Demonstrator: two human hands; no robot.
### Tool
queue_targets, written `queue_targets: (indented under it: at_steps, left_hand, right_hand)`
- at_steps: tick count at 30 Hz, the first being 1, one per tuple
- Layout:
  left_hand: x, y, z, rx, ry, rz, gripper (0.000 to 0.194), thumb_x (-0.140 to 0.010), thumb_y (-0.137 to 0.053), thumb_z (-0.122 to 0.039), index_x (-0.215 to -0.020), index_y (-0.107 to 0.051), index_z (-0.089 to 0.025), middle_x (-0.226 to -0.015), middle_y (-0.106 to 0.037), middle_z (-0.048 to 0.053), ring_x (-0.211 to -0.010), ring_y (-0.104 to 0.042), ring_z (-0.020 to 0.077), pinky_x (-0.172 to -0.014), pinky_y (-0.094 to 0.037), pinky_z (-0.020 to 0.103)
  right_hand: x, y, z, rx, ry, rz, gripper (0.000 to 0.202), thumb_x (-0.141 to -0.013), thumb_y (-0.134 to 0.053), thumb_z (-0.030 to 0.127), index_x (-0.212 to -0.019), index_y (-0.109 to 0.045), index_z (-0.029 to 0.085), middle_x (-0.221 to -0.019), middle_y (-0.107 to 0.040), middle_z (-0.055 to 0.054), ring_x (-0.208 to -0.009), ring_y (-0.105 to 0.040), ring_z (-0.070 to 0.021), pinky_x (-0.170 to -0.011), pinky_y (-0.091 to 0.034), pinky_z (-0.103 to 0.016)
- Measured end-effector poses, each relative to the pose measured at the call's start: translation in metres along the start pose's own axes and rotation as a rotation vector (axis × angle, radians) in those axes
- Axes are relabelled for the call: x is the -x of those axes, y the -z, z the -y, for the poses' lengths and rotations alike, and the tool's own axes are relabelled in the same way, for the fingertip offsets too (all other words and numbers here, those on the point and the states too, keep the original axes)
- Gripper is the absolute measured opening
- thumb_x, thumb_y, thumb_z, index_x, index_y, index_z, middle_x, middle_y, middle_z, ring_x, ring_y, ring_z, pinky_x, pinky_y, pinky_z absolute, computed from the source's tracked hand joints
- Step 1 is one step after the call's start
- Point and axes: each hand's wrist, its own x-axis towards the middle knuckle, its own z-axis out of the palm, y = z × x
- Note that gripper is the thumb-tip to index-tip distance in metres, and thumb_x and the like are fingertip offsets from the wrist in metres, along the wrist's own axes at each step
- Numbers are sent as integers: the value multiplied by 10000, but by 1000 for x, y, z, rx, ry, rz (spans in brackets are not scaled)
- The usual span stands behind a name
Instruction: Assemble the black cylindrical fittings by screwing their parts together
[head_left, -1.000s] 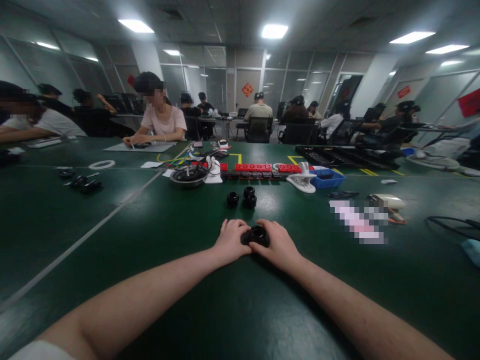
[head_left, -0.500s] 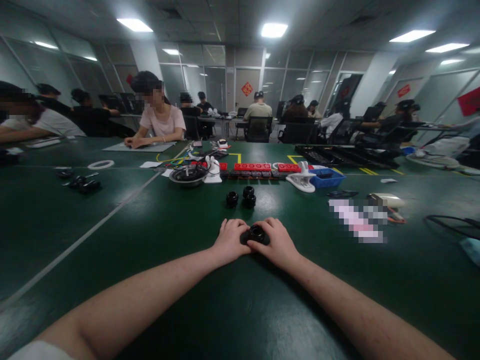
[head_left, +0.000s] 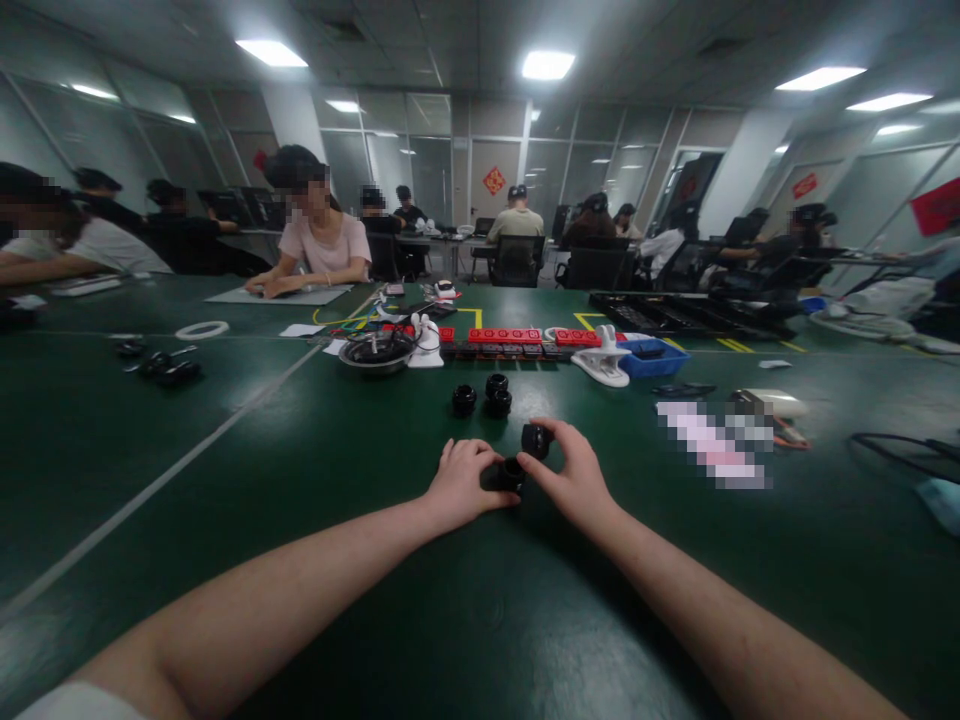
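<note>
On the green table [head_left: 360, 600], my left hand [head_left: 462, 478] is closed round a black hollow part [head_left: 511, 474] whose dark opening faces up. My right hand [head_left: 576, 468] pinches a black round ribbed part [head_left: 535, 441] between thumb and fingers. It is tilted on its side, just above and right of the hollow part and apart from it. Beyond my hands stand three similar black round parts, one at the left [head_left: 464, 400] and two close together at the right [head_left: 499, 403].
Farther back lie a metal bowl [head_left: 375, 352], red blocks in a row [head_left: 505, 335], a white clamp [head_left: 601, 360] and a blue tray [head_left: 656, 358]. Black parts [head_left: 171, 368] lie at left, a white device [head_left: 780, 402] at right. Across the table sits a person in pink [head_left: 330, 245].
My right hand has lifted the black round part off the hollow part and moved it up and to the right, tipping it. My left hand stays on the hollow part.
</note>
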Motion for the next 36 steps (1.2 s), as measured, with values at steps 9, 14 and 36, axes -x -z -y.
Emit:
queue_targets:
  at_steps: [9, 14, 36]
  left_hand:
    - [0, 5, -3, 12, 10, 25, 501, -592, -562, -595, -955, -570, -249, -1006, -487, 28, -1016, -408, 240, -974, -152, 504]
    - [0, 6, -3, 12, 11, 34, 506, -588, -566, -594, -955, -573, -246, -1004, -491, 32, -1010, -410, 243, -970, -162, 508]
    - [1, 3, -1, 17, 12, 24, 504, -590, -563, -594, -952, -566, -243, -1018, -488, 32, -1032, -405, 242, -988, -133, 503]
  right_hand:
    - [-9, 15, 1, -89, -109, -83, 459, -654, -564, 260, -1080, -410, 181, -964, -535, -80, -791, -517, -183, -727, -426, -343]
    - [-13, 23, -11, -87, -143, -54, 469, -598, -571, 210, -1034, -399, 179, -979, -497, -91, -879, -512, -211, -746, -423, -348]
    - [-6, 23, -20, 122, -177, 540, 469, -579, -660, 174, -998, -452, 212, -860, -590, -23, -760, -575, -176, -645, -432, -290]
